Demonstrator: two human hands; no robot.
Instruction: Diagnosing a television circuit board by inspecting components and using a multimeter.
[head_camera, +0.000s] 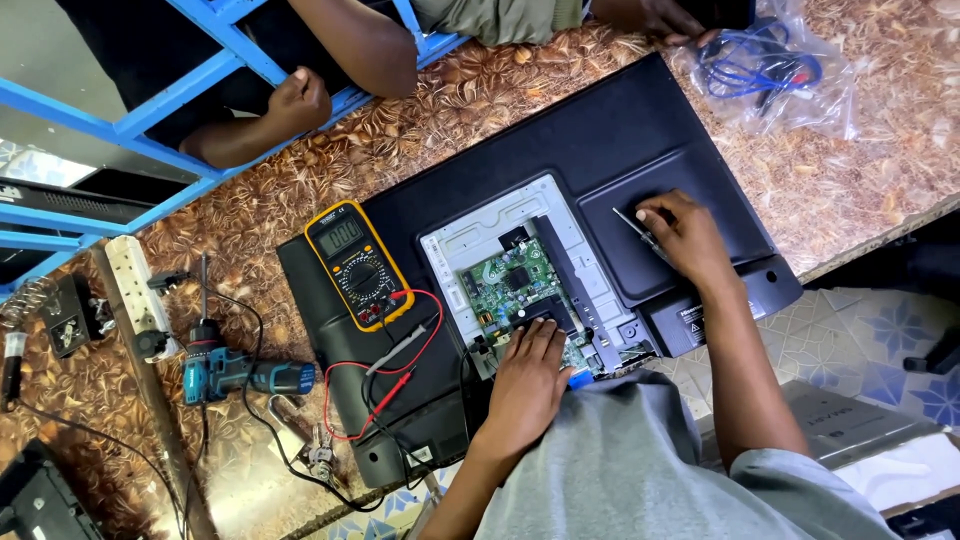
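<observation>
My left hand (527, 375) lies flat, fingers together, on the green board (515, 290); right hand (685, 235) pinches a thin tool (638, 230). I'd keep that bracing steady.

This is an electronics repair workshop. An opened flat television (640, 150) with its circuit board (515, 285) bared lies on the worktop (860, 170). A yellow multimeter (357, 262), cordless drill (245, 375) and power strip (135, 290) sit beside it.

television back cover (640, 130): matt black plastic, smooth | circuit board (508, 285): glossy green laminate on a pale metal plate | table (420, 130): glossy brown leaf-patterned laminate | multimeter (355, 262): yellow rubbery casing | bag (800, 95): clear shiny plastic | drill (240, 372): teal plastic
</observation>
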